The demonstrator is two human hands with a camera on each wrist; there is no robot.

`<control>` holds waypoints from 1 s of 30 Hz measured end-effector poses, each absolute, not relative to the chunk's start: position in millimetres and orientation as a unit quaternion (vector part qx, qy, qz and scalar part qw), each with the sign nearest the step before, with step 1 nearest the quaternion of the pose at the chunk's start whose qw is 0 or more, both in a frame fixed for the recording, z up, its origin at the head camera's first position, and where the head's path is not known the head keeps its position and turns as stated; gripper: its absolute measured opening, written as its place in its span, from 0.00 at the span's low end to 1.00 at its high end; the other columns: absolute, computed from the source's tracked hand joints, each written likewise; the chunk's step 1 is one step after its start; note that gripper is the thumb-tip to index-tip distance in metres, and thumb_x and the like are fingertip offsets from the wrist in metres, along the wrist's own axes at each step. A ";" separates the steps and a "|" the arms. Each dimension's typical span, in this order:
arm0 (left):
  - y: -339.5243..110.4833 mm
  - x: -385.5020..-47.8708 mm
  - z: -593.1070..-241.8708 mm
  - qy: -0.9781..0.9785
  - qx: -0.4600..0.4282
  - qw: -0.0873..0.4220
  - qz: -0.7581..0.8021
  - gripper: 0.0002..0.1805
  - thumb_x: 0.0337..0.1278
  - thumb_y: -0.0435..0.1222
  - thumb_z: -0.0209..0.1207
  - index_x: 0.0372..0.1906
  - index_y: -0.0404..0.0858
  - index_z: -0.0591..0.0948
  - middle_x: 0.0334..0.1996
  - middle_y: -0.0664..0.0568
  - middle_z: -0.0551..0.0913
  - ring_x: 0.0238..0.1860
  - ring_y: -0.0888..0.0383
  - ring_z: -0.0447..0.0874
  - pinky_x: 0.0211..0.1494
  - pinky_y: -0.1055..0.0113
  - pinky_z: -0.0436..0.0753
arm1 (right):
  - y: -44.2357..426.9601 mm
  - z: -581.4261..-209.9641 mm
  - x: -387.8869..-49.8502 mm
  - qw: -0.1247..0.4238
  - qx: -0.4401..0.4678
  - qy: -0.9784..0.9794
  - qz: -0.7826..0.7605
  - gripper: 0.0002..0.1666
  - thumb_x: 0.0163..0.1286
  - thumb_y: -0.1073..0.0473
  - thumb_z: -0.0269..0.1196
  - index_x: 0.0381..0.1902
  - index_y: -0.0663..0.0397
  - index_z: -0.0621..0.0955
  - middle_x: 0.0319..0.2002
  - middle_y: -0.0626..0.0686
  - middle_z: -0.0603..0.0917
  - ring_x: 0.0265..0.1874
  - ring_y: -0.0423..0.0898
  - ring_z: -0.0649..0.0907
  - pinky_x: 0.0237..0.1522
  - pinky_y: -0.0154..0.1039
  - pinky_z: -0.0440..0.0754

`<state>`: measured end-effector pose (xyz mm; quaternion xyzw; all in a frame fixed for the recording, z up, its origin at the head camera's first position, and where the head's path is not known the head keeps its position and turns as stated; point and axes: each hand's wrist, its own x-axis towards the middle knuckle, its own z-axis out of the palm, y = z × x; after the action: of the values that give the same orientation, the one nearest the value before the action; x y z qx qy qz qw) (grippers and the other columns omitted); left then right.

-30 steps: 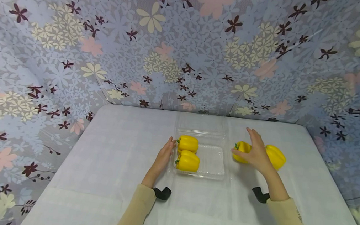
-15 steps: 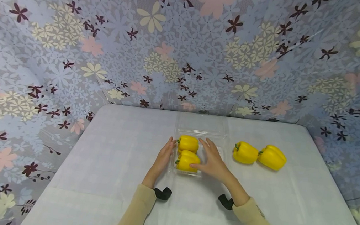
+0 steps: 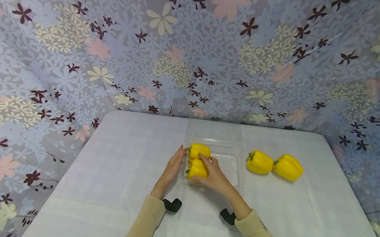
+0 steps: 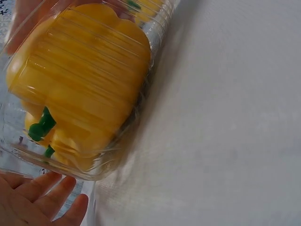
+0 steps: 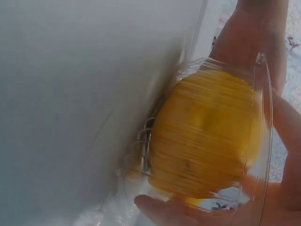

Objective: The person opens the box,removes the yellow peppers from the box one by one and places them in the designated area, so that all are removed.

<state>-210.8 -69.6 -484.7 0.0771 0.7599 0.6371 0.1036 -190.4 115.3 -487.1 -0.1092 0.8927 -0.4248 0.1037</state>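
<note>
Two yellow bell peppers with green stems lie in the left part of a clear plastic clamshell box [image 3: 225,185], whose lid stands open at the back. My right hand [image 3: 216,178] grips the near pepper [image 3: 197,169], thumb on its near side and fingers over its far side. The far pepper [image 3: 199,149] lies right behind it. My left hand [image 3: 172,166] rests along the box's left side with its fingers straight. Through the ribbed plastic wall, the left wrist view shows the near pepper [image 4: 89,75] and the left fingertips [image 4: 68,186] at the box's edge.
Two more yellow bell peppers, one on the left [image 3: 260,162] and one on the right [image 3: 288,167], lie close together right of the box. White cloth [image 3: 122,157] covers the table. A flowered curtain [image 3: 195,58] hangs behind it.
My right hand has come left from beside the loose peppers to the box and now holds the near pepper. The left hand has stayed at the box's side.
</note>
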 end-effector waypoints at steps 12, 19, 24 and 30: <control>-70.2 -212.0 -488.8 0.761 0.087 0.092 0.636 0.28 0.77 0.37 0.32 0.73 0.26 0.48 0.70 0.32 0.60 0.70 0.37 0.60 0.71 0.45 0.64 | 115.1 -490.2 -194.8 0.107 -0.162 0.883 -0.428 0.41 0.59 0.50 0.69 0.68 0.48 0.67 0.51 0.64 0.73 0.44 0.50 0.75 0.48 0.49 0.78; -70.1 -213.3 -486.7 0.757 0.081 0.095 0.641 0.28 0.77 0.37 0.32 0.73 0.26 0.48 0.70 0.33 0.60 0.71 0.37 0.60 0.72 0.45 0.63 | 116.9 -493.6 -203.4 0.108 -0.191 0.865 -0.451 0.41 0.56 0.53 0.71 0.67 0.52 0.69 0.59 0.64 0.73 0.51 0.54 0.75 0.54 0.53 0.74; -69.7 -212.4 -485.3 0.761 0.078 0.095 0.637 0.28 0.76 0.37 0.33 0.73 0.26 0.48 0.70 0.33 0.60 0.71 0.38 0.60 0.72 0.46 0.64 | 118.2 -497.2 -205.5 0.096 -0.205 0.856 -0.464 0.41 0.55 0.55 0.72 0.65 0.54 0.70 0.62 0.62 0.72 0.54 0.55 0.74 0.57 0.52 0.73; -69.2 -212.3 -485.3 0.761 0.075 0.098 0.637 0.28 0.77 0.38 0.33 0.73 0.28 0.49 0.71 0.33 0.60 0.70 0.38 0.61 0.72 0.47 0.65 | 118.6 -496.6 -203.5 0.080 -0.212 0.847 -0.481 0.40 0.54 0.56 0.73 0.64 0.56 0.71 0.62 0.63 0.72 0.53 0.54 0.75 0.56 0.50 0.73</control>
<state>-212.3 -69.2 -485.3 0.0751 0.7610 0.6369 0.0979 -203.5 118.6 -496.6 -0.2121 0.8472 -0.4805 0.0801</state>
